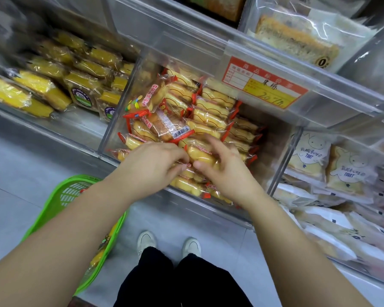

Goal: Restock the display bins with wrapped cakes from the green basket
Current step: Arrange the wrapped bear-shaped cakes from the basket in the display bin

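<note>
Seen from above, a person leans over a clear plastic display bin packed with small wrapped cakes, golden sponge in see-through film with red crimped ends. Both hands work at the near edge of the pile. The left hand has its fingertips curled onto a cake, pinching the wrapper; the right hand hovers just beside it with fingers spread and relaxed, holding nothing that can be seen. The cakes look light, soft and easily squashed, and the film looks slippery, so the crimped ends or a gentle hold across the middle seem the best places to grip. More stock sits in the green basket on the floor at the near left, largely hidden by the left arm. A red and yellow price tag on the shelf above the bin carries printed Chinese characters and handwritten figures that seem to read "20", though not clearly. To the right, white bread packets read "TOAST". One cake shows a barcode.
</note>
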A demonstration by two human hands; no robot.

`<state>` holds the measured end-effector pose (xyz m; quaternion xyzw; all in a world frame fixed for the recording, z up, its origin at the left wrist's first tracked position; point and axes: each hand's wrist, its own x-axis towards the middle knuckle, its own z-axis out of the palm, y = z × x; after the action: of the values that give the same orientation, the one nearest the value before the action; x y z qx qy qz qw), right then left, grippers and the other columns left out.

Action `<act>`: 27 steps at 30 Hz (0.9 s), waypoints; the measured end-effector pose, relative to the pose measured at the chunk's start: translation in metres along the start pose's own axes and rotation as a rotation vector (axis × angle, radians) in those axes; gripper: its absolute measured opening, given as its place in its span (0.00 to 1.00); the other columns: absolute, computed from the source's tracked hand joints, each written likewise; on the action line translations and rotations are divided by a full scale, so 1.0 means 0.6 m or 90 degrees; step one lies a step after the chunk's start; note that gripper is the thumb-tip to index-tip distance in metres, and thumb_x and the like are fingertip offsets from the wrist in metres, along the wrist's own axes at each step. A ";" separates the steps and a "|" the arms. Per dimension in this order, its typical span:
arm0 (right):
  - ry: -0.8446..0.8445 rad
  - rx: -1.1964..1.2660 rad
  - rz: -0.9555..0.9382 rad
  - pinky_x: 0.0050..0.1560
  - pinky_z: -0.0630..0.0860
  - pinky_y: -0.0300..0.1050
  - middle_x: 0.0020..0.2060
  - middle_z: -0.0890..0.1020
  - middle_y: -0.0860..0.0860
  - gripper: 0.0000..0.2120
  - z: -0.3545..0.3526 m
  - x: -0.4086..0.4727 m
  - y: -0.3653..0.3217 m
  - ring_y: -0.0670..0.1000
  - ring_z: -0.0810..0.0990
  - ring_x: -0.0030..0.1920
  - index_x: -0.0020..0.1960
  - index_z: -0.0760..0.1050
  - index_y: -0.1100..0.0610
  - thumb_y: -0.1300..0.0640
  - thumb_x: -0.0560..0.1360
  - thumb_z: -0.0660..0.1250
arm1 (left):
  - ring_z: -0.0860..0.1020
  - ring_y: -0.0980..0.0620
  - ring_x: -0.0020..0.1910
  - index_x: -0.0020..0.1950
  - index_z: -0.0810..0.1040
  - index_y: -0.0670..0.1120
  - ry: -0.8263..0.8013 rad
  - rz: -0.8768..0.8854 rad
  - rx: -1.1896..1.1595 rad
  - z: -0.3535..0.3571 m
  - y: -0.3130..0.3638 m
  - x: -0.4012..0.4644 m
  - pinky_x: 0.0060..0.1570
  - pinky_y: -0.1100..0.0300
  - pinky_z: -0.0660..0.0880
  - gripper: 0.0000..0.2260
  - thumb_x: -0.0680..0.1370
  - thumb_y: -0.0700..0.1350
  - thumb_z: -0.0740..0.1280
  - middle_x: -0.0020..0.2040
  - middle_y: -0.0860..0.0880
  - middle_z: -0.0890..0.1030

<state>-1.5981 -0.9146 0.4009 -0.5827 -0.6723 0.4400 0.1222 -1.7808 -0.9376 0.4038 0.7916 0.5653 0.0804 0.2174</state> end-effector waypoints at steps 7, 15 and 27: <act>0.135 0.306 0.174 0.43 0.75 0.40 0.48 0.75 0.50 0.20 0.016 0.010 0.017 0.50 0.78 0.49 0.55 0.65 0.50 0.57 0.70 0.73 | 0.79 0.44 0.44 0.53 0.78 0.44 0.227 0.031 0.076 0.001 0.029 -0.002 0.34 0.57 0.72 0.12 0.71 0.40 0.72 0.49 0.46 0.79; 0.107 0.321 0.277 0.43 0.81 0.48 0.49 0.80 0.50 0.14 -0.006 0.043 0.011 0.51 0.81 0.44 0.51 0.75 0.51 0.45 0.71 0.70 | 0.81 0.45 0.47 0.56 0.81 0.46 0.146 0.145 0.179 0.013 0.021 0.015 0.49 0.54 0.76 0.20 0.65 0.35 0.76 0.49 0.47 0.83; 0.261 0.281 0.211 0.45 0.81 0.56 0.33 0.82 0.50 0.06 0.000 0.032 0.026 0.51 0.84 0.37 0.38 0.76 0.51 0.54 0.73 0.69 | 0.72 0.49 0.56 0.70 0.69 0.55 0.049 0.061 0.188 0.031 0.027 0.023 0.43 0.57 0.72 0.22 0.77 0.40 0.64 0.61 0.49 0.73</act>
<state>-1.5932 -0.8982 0.3830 -0.7201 -0.4182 0.4623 0.3048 -1.7551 -0.9336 0.3923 0.8373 0.5406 0.0372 0.0729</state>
